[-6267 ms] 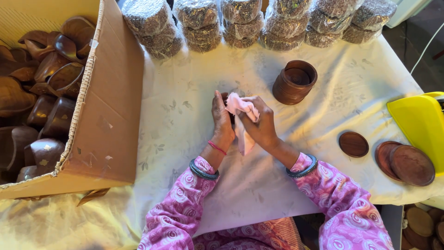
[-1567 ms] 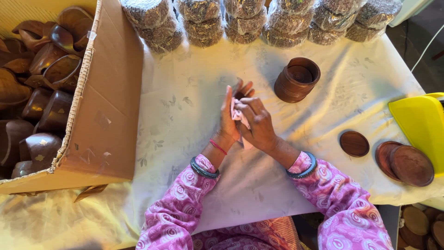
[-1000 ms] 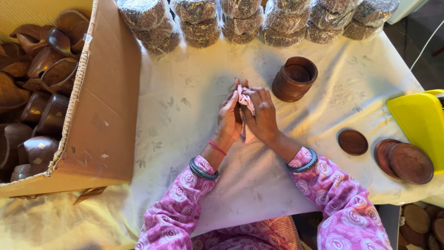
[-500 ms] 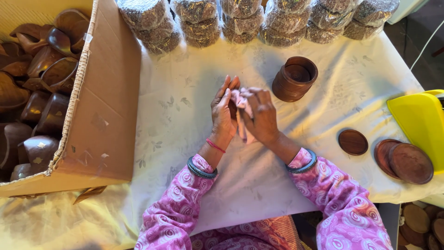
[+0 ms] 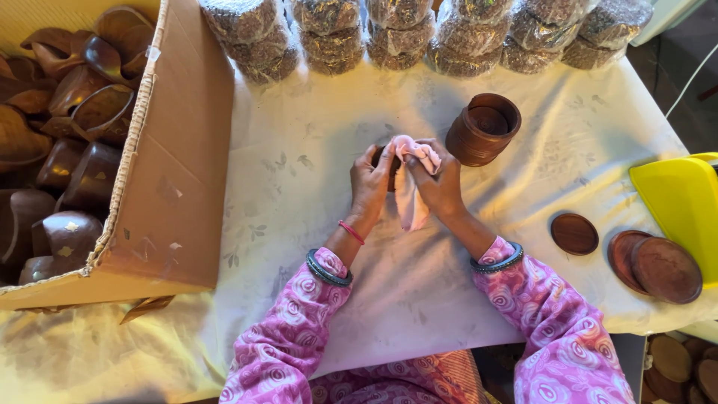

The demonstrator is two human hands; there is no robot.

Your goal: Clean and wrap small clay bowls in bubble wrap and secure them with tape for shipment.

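at the middle of the table (image 5: 299,187), the left hand (image 5: 372,182) grips a small dark wooden piece (image 5: 389,158); the right hand (image 5: 440,183), fingers pinched on the pink cloth (image 5: 411,196), has moved over its top since a moment ago.

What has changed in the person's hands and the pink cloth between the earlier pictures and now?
The pink cloth was turned and bunched over the small dark piece. The left hand and right hand kept their grip. The wooden holder, round coasters and cardboard box stayed put.

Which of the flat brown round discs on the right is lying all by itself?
The small dark disc nearest the right hand. It lies alone on the cloth; the other two discs overlap each other beside the yellow tray.
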